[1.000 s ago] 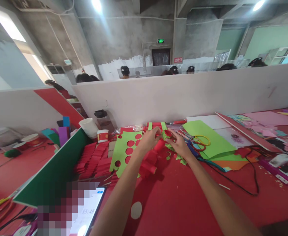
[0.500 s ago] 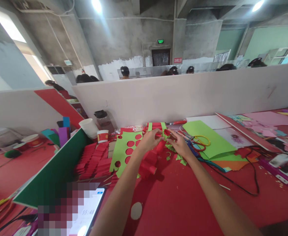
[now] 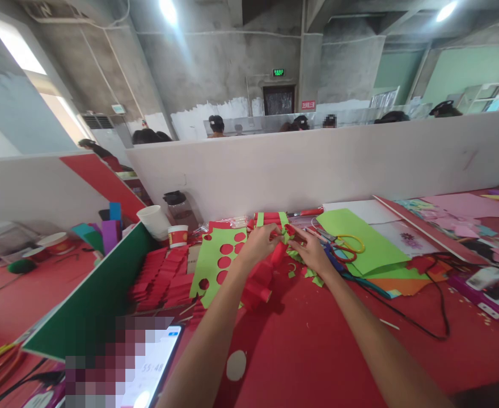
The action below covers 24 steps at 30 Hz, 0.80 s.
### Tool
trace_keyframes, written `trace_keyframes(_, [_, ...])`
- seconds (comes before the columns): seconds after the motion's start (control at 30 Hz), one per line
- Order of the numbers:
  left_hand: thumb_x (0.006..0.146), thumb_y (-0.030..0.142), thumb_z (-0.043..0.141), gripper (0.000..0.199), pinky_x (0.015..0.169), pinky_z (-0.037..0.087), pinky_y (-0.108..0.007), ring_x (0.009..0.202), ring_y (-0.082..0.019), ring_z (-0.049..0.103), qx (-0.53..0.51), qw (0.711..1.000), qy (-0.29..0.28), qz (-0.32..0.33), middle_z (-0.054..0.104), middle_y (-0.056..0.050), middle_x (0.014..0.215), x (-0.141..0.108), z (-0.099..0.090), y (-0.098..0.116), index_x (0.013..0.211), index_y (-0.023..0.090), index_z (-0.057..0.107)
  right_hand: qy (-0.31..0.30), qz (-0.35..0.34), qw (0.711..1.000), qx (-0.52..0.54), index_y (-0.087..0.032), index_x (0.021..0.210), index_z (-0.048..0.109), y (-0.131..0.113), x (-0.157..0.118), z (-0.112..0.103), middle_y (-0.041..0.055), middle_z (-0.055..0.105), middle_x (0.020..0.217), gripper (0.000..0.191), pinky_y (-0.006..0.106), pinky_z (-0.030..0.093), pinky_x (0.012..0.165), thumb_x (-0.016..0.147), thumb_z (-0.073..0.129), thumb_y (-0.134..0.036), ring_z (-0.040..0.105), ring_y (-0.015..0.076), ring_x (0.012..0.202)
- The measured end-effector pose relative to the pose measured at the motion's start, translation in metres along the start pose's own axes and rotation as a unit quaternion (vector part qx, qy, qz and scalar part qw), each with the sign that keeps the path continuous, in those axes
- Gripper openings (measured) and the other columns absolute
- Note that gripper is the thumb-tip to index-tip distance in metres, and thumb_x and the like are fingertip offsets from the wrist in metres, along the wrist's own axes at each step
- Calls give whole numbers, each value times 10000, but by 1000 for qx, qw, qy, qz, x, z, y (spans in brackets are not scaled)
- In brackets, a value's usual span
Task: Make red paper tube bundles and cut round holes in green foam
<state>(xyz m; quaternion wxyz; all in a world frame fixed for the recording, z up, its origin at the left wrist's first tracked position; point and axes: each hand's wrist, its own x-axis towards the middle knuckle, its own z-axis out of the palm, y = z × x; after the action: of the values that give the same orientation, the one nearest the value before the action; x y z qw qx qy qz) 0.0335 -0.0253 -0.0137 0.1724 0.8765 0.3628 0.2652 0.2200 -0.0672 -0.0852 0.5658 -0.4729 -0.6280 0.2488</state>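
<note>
My left hand (image 3: 261,242) and my right hand (image 3: 311,251) meet over the middle of the red table. Between their fingertips is a small red and green paper piece (image 3: 287,233), pinched from both sides; its exact form is too small to make out. Just below it is a red paper roll (image 3: 279,254), partly behind my left hand. Crumpled red paper (image 3: 258,283) lies under my left wrist. To the left is a light green sheet with round holes (image 3: 209,258), partly covered by my left forearm. Green paper scraps (image 3: 315,279) lie near my right hand.
Red rolls with green bands (image 3: 270,217) lie behind my hands. On the right are yellow-handled scissors (image 3: 354,243), a green sheet (image 3: 360,235) and a black cable (image 3: 402,313). Folded red strips (image 3: 160,269), a paper cup (image 3: 178,236) and a phone (image 3: 156,368) occupy the left.
My fingers have shifted slightly around the red and green paper piece, and its red part is turned a little. Everything else stays in place.
</note>
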Motion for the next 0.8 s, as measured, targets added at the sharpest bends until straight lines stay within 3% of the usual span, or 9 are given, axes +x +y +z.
trace_keyframes(0.2, [902, 282, 526, 156, 695, 506, -251, 845, -196, 702, -4, 1000, -4, 7, 741, -57, 932, 0, 0, 0, 948, 207, 654, 10, -2, 1000, 6, -242, 1352, 590, 0, 0, 0, 86, 650, 1309, 591, 467, 493, 1016, 808, 706, -441, 585, 313, 1229])
trace_keyframes(0.43, [907, 362, 540, 281, 779, 535, -279, 904, -203, 711, -39, 998, -45, 1, 714, -69, 1139, -4, -7, 0, 1130, 223, 639, 39, -22, 999, -25, -234, 1302, 607, -3, 1, 0, 94, 640, 1314, 532, 454, 441, 1065, 819, 695, -437, 583, 286, 1229])
trace_keyframes(0.63, [910, 324, 538, 173, 794, 520, -277, 919, -204, 699, -11, 1000, -27, 4, 738, -51, 1035, -2, -5, 2, 997, 217, 641, 24, 1, 1000, 6, -227, 1291, 599, -2, 0, 1, 103, 661, 1255, 533, 422, 539, 926, 812, 699, -436, 660, 271, 1072])
trace_keyframes(0.8, [912, 295, 521, 133, 768, 503, -267, 855, -186, 693, -2, 1000, -16, 13, 737, -34, 960, -2, -5, 4, 937, 218, 627, 29, -2, 1000, 8, -216, 1267, 614, -1, 0, 1, 105, 653, 1261, 531, 430, 518, 959, 794, 717, -435, 635, 280, 1117])
